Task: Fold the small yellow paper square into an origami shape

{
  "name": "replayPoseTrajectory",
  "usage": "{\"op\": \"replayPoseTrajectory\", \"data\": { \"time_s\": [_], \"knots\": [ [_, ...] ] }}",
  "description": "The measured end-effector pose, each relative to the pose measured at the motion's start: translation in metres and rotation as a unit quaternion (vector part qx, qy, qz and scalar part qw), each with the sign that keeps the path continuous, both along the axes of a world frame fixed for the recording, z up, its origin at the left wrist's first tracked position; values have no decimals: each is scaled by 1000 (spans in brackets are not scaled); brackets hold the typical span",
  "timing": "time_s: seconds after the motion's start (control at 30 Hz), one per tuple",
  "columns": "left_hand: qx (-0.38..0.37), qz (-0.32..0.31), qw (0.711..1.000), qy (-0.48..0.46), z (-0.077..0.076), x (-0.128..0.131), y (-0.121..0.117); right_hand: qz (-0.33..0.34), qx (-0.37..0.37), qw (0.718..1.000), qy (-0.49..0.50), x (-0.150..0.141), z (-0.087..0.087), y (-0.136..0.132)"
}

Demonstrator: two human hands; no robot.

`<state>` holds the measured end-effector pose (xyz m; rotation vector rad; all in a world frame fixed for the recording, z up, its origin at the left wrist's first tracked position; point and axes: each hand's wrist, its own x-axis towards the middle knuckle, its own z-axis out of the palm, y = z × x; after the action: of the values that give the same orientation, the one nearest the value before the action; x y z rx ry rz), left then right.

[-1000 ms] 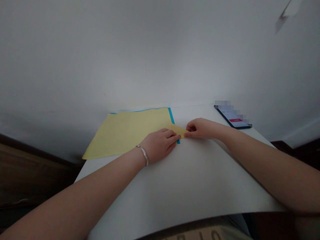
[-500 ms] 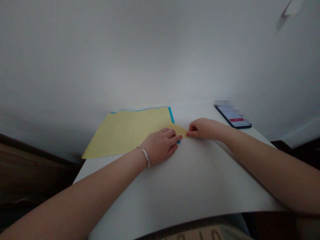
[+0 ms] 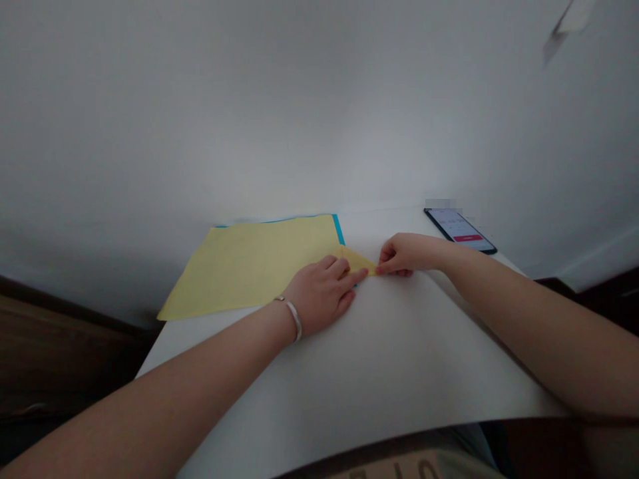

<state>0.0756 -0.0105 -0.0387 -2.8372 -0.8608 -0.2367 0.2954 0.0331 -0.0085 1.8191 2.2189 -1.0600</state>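
Observation:
A small folded piece of yellow paper [image 3: 355, 259] lies at the right end of a large yellow sheet [image 3: 254, 259], tapering to a point on its right. My right hand [image 3: 399, 254] pinches that point between thumb and fingertips. My left hand [image 3: 323, 293], a silver bangle on its wrist, rests palm down over the near right part of the yellow sheet, index finger stretched along the folded piece. Its fingers are partly spread and press down. Under the yellow sheet a blue sheet [image 3: 339, 229] shows as a strip along the far and right edges.
A phone [image 3: 460, 230] with a lit screen lies at the back right of the white table [image 3: 359, 372]. Behind the table stands a pale wall [image 3: 279, 113]. Brown wood [image 3: 54, 346] is beyond the table's left edge.
My left index finger has slid right along the folded yellow paper, closer to my right fingertips. The right hand keeps its pinch. The whole view has shifted slightly.

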Motion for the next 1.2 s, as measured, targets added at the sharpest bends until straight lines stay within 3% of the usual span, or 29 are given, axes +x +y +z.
{"op": "replayPoseTrajectory", "data": {
  "time_s": [0.53,0.97,1.2],
  "knots": [
    [0,-9,1000,-2,3,-1,3,61,47,991,-107,-6,9,-8],
    [-92,-15,992,-87,-7,-6,11,57,32,996,-56,2,1,-2],
    [-99,-37,992,-72,-10,-6,14,80,19,996,-14,10,-4,2]
  ]
}}
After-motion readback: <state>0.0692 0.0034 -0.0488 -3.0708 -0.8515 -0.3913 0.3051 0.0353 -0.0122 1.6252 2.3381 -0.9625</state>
